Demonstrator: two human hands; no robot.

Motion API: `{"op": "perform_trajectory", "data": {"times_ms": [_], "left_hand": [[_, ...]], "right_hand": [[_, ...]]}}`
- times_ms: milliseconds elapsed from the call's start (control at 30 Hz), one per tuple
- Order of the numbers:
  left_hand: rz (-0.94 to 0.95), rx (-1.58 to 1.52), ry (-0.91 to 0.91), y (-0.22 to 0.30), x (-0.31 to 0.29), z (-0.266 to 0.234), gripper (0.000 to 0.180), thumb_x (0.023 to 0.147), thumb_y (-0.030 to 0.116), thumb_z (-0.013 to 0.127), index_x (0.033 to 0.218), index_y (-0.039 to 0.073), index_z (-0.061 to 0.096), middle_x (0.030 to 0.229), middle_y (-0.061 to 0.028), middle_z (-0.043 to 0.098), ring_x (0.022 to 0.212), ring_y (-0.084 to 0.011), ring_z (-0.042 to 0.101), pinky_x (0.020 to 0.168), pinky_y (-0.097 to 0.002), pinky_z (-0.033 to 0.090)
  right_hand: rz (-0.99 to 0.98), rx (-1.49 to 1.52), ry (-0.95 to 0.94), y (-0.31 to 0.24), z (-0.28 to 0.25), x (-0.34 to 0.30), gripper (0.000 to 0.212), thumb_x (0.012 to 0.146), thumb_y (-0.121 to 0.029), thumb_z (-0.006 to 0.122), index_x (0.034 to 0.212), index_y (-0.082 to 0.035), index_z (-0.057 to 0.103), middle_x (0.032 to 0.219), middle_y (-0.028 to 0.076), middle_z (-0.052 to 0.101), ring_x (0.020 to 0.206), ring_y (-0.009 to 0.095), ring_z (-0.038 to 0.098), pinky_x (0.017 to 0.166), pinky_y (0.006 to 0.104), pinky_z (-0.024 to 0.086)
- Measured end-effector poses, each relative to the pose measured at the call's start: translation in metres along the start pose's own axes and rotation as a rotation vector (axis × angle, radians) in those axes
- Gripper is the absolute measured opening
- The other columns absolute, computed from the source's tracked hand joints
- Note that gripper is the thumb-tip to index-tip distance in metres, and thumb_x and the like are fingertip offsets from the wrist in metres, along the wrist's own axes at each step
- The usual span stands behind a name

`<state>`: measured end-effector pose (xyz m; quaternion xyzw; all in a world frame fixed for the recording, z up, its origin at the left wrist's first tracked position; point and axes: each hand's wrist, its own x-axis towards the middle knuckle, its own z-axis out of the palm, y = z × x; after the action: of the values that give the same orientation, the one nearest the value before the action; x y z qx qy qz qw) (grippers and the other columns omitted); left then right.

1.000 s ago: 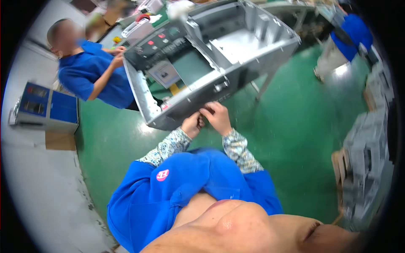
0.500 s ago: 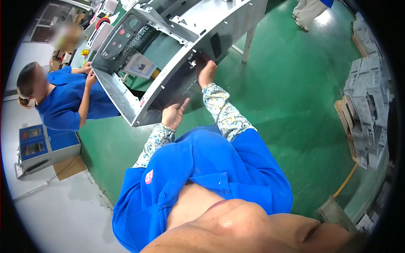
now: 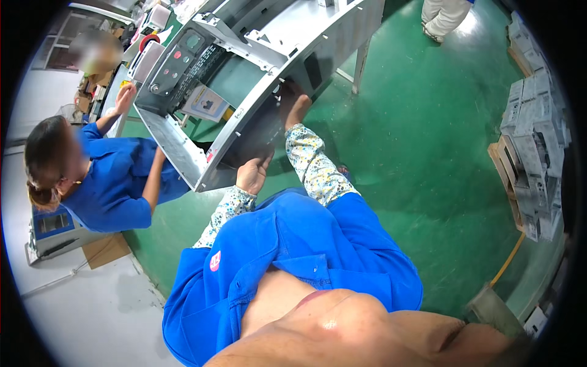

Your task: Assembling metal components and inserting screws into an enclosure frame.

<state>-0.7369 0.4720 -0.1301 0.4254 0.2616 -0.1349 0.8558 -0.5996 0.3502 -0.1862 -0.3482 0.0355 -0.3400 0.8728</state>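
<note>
A large grey metal housing stands tilted across the upper middle, its dark curved front panel facing me. My left hand is at the panel's lower edge, fingers stretched out and holding nothing that shows. Farther up, my right hand has its fingers bent in against the panel, close under the housing's rim, beside a small bright spot. Shadow hides its fingertips and whatever they pinch. Inside the housing is a control plate with round red and dark buttons.
A co-worker in blue stands at the housing's left end, one hand raised. Behind lies a cluttered bench. Wrapped stacks on pallets line the right side of the green floor. Another person's legs show at the top.
The co-worker has turned and moved nearer, with one hand off the housing and raised. My left hand has shifted slightly, its fingers closer to the panel. My right hand stays at the panel, slightly lower.
</note>
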Motion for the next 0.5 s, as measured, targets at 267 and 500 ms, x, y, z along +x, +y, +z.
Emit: {"op": "perform_trajectory", "data": {"times_ms": [267,500], "left_hand": [[0.048,0.067,0.021,0.002,-0.004,0.003,0.024,0.087,-0.004,0.039,0.108,-0.004,0.050,0.111,-0.0175,0.053,0.106,-0.0270,0.053,0.092,-0.0339,0.046],[-0.018,0.117,0.090,0.001,-0.002,0.004,0.015,0.090,0.017,0.050,0.095,0.003,0.053,0.086,-0.0068,0.057,0.075,-0.0166,0.056,0.067,-0.0270,0.049]], "right_hand": [[-0.061,-0.727,0.047,-0.018,0.012,0.003,0.014,0.079,-0.014,0.059,0.090,-0.008,0.064,0.074,0.012,0.063,0.063,0.027,0.061,0.058,0.0359,0.048],[-0.159,-1.123,0.016,-0.031,0.019,0.008,0.012,0.082,-0.020,0.056,0.078,-0.011,0.062,0.069,0.016,0.060,0.065,0.035,0.059,0.055,0.0424,0.045]]}}
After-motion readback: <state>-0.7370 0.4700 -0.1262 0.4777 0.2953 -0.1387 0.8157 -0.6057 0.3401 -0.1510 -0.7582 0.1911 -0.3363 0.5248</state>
